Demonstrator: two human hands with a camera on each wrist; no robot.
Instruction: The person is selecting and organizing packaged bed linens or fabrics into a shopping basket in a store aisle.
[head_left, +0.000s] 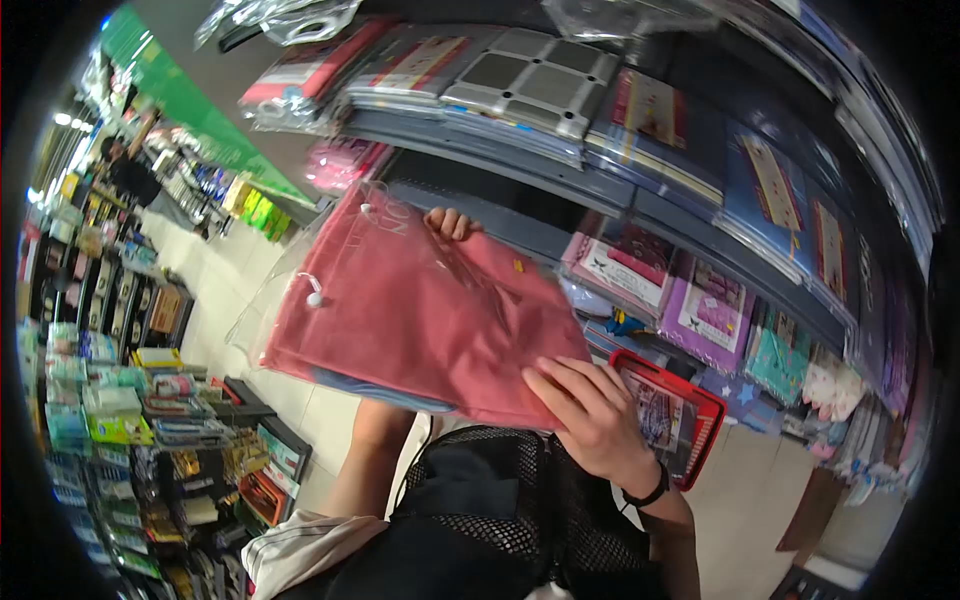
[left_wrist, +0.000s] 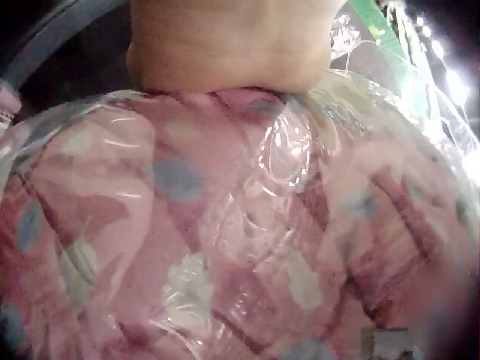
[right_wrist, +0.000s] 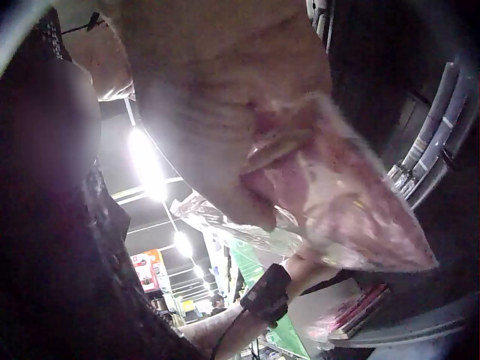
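A pink folded fabric pack (head_left: 430,310) in clear zip plastic with white slider tabs is held level before me in the head view. My left hand (head_left: 452,222) reaches beneath it and curls its fingertips over the far edge; the palm is hidden. At the near right corner my right hand (head_left: 590,405) grips the pack, fingers flat on top. Its underside (left_wrist: 225,210) fills the left wrist view, pink with blue and pale leaf shapes. In the right wrist view the right hand (right_wrist: 217,112) clasps the pack's corner (right_wrist: 367,217) from below. Blue cloth shows along the near edge.
Shelves ahead carry packed textiles, among them a grey checked pack (head_left: 530,80) and a purple pack (head_left: 708,310). A red basket (head_left: 712,425) is just right of my right hand. Racks of goods (head_left: 110,400) line the left aisle, where a person (head_left: 145,180) stands farther off.
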